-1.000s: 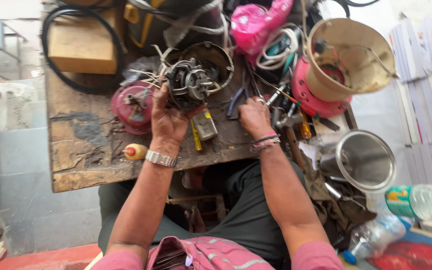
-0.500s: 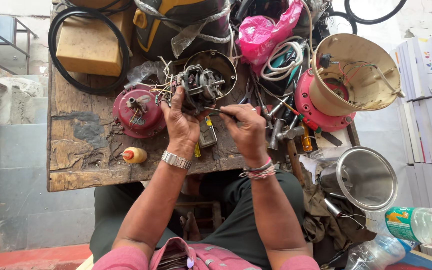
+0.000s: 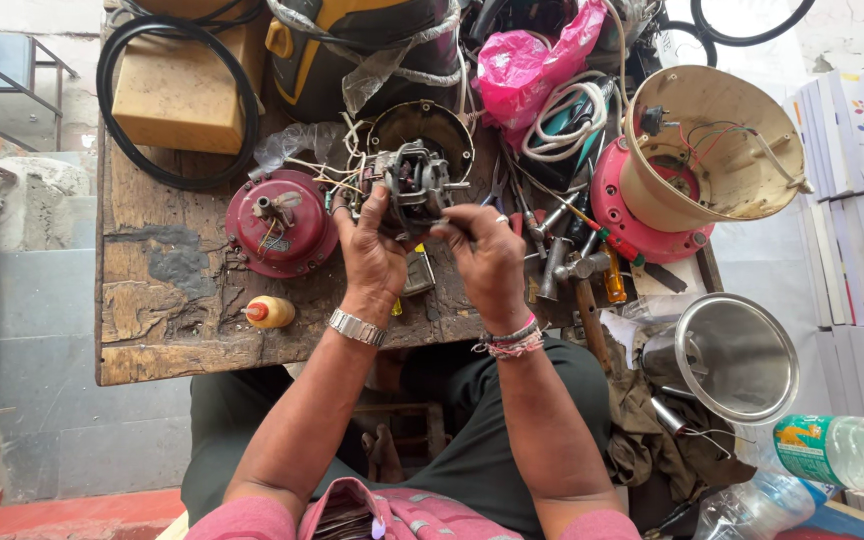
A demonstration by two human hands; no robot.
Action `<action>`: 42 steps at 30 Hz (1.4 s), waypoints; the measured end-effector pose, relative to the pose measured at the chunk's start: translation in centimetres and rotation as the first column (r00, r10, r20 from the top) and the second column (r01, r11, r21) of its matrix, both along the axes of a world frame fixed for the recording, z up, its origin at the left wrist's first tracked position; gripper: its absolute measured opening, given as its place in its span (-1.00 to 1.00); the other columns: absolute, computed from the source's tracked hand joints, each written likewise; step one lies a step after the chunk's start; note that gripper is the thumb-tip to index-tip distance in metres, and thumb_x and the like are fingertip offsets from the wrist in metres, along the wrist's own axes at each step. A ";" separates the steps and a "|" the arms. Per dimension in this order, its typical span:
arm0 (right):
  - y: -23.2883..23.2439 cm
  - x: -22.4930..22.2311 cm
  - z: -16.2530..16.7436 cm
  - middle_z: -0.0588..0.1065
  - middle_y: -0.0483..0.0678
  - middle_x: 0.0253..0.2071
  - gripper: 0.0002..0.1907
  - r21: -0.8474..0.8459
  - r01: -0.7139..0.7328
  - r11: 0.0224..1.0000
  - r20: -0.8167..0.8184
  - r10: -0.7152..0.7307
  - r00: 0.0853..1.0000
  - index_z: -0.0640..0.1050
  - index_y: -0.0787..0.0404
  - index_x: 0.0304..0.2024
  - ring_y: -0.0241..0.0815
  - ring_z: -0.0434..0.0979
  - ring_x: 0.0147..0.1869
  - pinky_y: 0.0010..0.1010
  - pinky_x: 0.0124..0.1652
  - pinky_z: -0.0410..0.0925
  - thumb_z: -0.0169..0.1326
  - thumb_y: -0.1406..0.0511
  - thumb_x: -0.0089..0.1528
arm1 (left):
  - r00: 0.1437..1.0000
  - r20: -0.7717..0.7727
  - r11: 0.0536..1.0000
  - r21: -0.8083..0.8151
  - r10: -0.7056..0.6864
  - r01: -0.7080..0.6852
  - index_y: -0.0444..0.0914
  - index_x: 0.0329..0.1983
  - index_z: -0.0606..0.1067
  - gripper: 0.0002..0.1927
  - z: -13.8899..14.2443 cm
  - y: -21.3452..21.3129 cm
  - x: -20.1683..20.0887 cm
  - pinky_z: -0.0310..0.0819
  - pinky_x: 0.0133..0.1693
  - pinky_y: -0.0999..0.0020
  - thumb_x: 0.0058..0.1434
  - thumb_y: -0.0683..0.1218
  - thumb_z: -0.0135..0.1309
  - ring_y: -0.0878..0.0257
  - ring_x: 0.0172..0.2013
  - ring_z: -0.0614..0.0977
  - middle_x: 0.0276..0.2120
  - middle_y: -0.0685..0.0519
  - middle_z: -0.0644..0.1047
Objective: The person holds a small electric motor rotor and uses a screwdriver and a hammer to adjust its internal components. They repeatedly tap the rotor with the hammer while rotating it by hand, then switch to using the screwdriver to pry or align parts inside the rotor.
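Small electric motor (image 3: pixel 414 188), bare metal frame with copper windings and loose white leads, held just above the worn wooden workbench (image 3: pixel 152 340), in front of a round dark housing (image 3: pixel 422 130). Left hand (image 3: pixel 372 255) closed around the motor's lower left side, thumb and fingers clamped on the frame. Right hand (image 3: pixel 487 260) pinched at the motor's right edge; fingertips closed on something small there, too small to identify.

Handling, judged: dense and heavy for its bulk, rigid in the laminated frame, fragile at the windings and thin leads. Best taken by the metal frame or end brackets, never by wires or shaft. Possibly greasy, so a full wrap grip preferable.

Surroundings: red round motor cover (image 3: pixel 282 222) just left of the left hand; small yellow bottle with red cap (image 3: pixel 270 312) nearer the bench edge. Right of the hands, a scatter of screwdrivers and pliers (image 3: pixel 577 255), then a beige appliance body on a red base (image 3: pixel 697 160). Steel jar (image 3: pixel 737 357) off the bench at lower right. Pink plastic bag (image 3: pixel 532 65) and black rubber belt (image 3: pixel 167 110) at the back.

Against half a second ago: right hand moved in from the tool pile to the motor's right side; left hand's grip unchanged, motor in much the same place.
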State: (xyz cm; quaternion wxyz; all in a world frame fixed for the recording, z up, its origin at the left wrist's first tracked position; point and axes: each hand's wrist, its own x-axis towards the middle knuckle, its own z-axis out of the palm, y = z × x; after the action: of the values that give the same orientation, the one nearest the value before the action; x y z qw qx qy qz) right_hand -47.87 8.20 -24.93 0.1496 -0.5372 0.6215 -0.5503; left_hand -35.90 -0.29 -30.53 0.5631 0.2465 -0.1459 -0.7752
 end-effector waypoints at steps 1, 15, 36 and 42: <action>-0.2 0.2 -0.3 0.64 -0.14 -0.25 -0.80 0.044 0.046 0.998 0.142 -0.052 0.989 0.56 0.25 -0.14 -0.33 0.65 -0.17 -0.51 -0.15 0.50 0.29 0.43 0.22 | 1.000 -0.003 1.000 0.003 -0.011 0.011 -0.09 0.39 0.00 -0.20 0.0 0.1 -0.2 0.75 -0.26 -0.09 0.23 -0.03 0.21 0.05 -0.11 0.69 0.02 -0.05 0.52; -0.1 0.6 -0.8 0.49 -0.08 -0.11 -0.73 -0.060 -0.016 0.998 -0.139 0.007 0.990 0.66 0.16 -0.03 -0.21 0.47 -0.01 -0.43 -0.08 0.41 0.27 0.47 0.23 | 0.995 -0.066 0.997 0.011 -0.073 0.074 -0.19 0.18 0.29 -0.52 0.6 -0.3 0.8 0.74 -0.25 -0.04 0.31 0.06 0.16 0.06 -0.15 0.71 -0.09 -0.06 0.59; 0.9 2.2 0.0 0.55 -0.08 -0.23 -0.83 -0.230 0.132 0.964 -0.387 -0.215 0.897 0.63 0.19 -0.25 -0.10 0.51 -0.06 -0.24 -0.02 0.34 0.39 0.33 0.17 | 0.959 -0.211 0.976 0.060 -0.192 0.209 -0.09 0.07 0.50 -0.69 -0.5 0.3 0.1 0.67 -0.19 0.23 0.34 0.08 0.16 0.26 -0.09 0.67 -0.08 0.14 0.62; 1.0 1.5 -1.0 0.54 -0.10 -0.23 -0.79 -0.226 0.085 0.970 -0.346 -0.162 0.924 0.62 0.19 -0.24 -0.12 0.50 -0.04 -0.25 0.00 0.33 0.40 0.28 0.18 | 0.961 -0.162 0.967 0.078 -0.226 0.241 -0.08 0.09 0.49 -0.63 0.0 0.9 -0.1 0.68 -0.21 0.17 0.30 0.15 0.17 0.25 -0.13 0.67 -0.13 0.14 0.63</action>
State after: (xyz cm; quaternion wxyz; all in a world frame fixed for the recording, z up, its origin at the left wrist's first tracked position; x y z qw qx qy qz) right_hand -46.41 9.20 -25.88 -0.0591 -0.6014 0.6105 -0.5120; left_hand -35.97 0.60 -30.56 0.4646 0.1947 -0.0929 -0.8588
